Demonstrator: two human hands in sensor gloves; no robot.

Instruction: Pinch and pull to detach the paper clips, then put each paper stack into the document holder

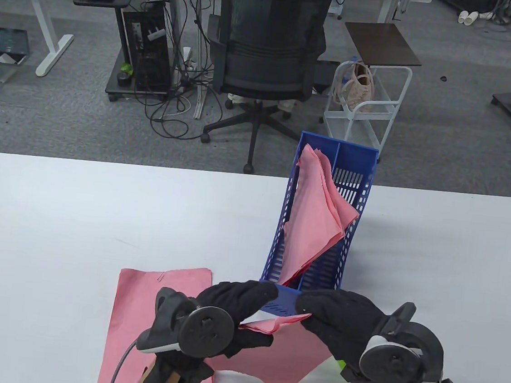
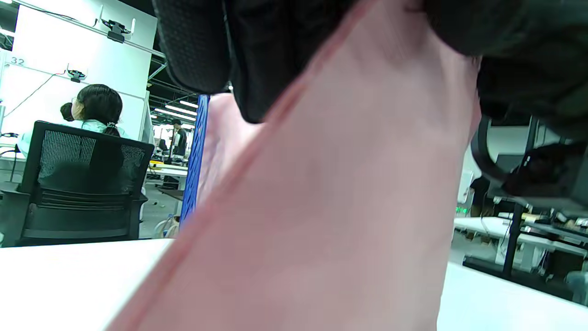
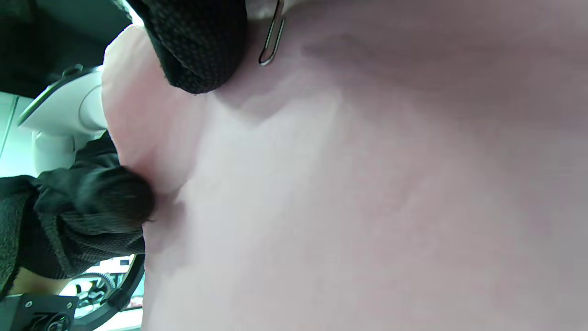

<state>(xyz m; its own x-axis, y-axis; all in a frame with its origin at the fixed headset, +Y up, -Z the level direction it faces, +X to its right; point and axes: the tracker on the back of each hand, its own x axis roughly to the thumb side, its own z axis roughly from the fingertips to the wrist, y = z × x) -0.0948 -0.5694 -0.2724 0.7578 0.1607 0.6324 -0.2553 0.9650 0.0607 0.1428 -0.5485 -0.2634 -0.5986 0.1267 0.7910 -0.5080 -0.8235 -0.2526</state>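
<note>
Both hands hold one pink stack [image 1: 267, 339] lifted off the table [image 1: 53, 206]; left hand [image 1: 229, 309] fingers clamped on its top edge, right hand [image 1: 337, 321] pinching the edge beside it. Paper clip [image 3: 272, 34] sits just beside a right fingertip [image 3: 197, 46], probably not yet gripped. Brace with the left, slide the clip straight off. Document holder [image 1: 352, 165] at 12 o'clock, left slot already filled. Second clipped stack [image 1: 149, 290] at 9 o'clock, open room beyond it

Even overhead light is washing the white table [image 1: 73, 227] without glare, and soft shadows are pooling under both hands. Pink paper [image 2: 321, 207] close below the left hand is blurring; beside the right-hand fingers, the paper clip [image 3: 272, 37] is staying sharp.
</note>
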